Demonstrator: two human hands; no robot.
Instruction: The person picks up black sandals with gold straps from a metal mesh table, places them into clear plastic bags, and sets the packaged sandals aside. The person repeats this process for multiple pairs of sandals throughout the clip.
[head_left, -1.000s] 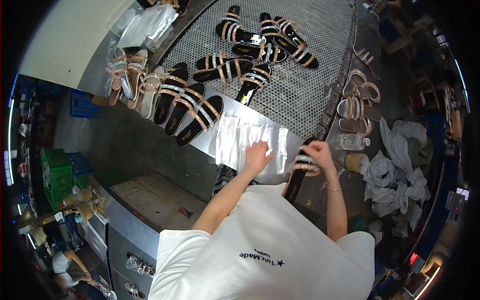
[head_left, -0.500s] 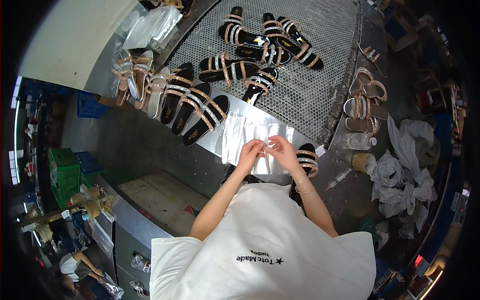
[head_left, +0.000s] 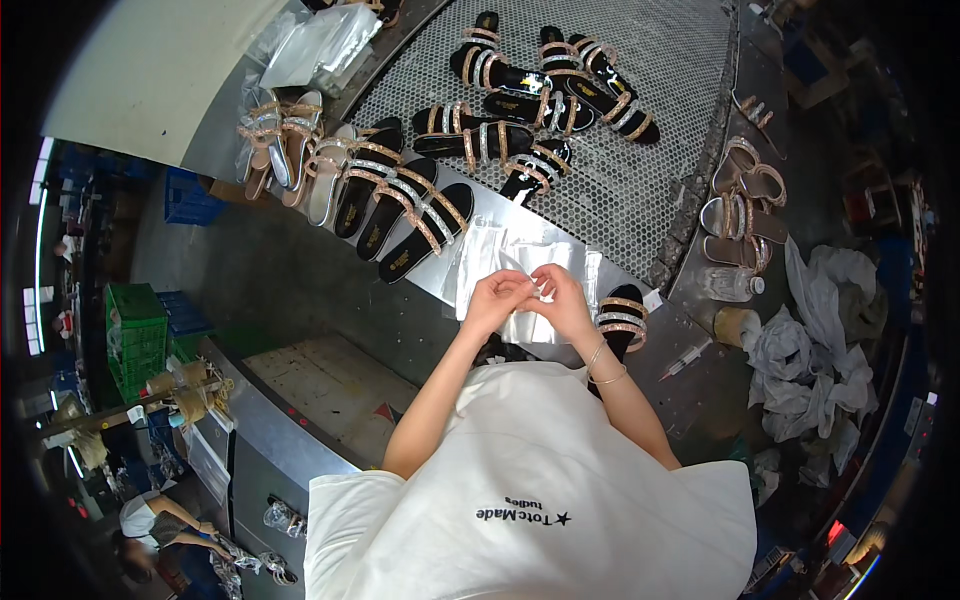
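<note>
Fingertips of the left hand and right hand are meeting, apparently pinching clear, flat plastic film on a grey metal ledge; layers are probably being separated, the next move calling for gentle spreading. A black-soled sandal with glittering straps is lying just beside the right hand.

From the person's head, the left of 2 fisheye cameras looks down over the white shirt, fairly near, at the left hand and right hand mid-view.
</note>
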